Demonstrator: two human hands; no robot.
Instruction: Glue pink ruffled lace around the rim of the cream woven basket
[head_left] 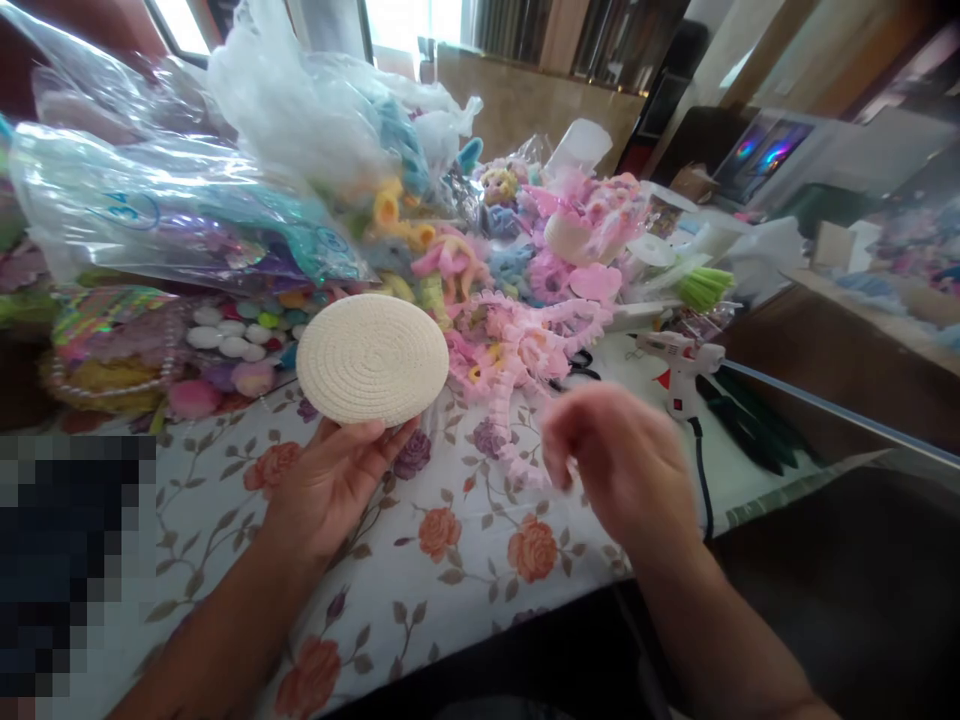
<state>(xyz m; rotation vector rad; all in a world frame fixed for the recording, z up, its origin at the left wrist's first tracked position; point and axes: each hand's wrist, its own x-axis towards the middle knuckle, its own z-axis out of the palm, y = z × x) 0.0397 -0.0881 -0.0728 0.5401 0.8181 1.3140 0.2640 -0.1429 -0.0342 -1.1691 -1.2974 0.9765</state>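
My left hand (330, 480) holds up a round cream woven disc (373, 356) by its lower edge, flat face toward me, above the floral tablecloth (450, 560). My right hand (615, 460) hovers to the right of it, blurred by motion, fingers curled downward near a strip of pink ruffled lace trim (525, 400). Whether the right hand grips the trim I cannot make out.
A white glue gun (679, 362) stands right of the lace, its black cord running toward me. Piles of pastel ribbons, pom-poms and plastic bags (195, 200) crowd the back of the table. Green stems (705, 288) lie at the right. The table edge drops off near me.
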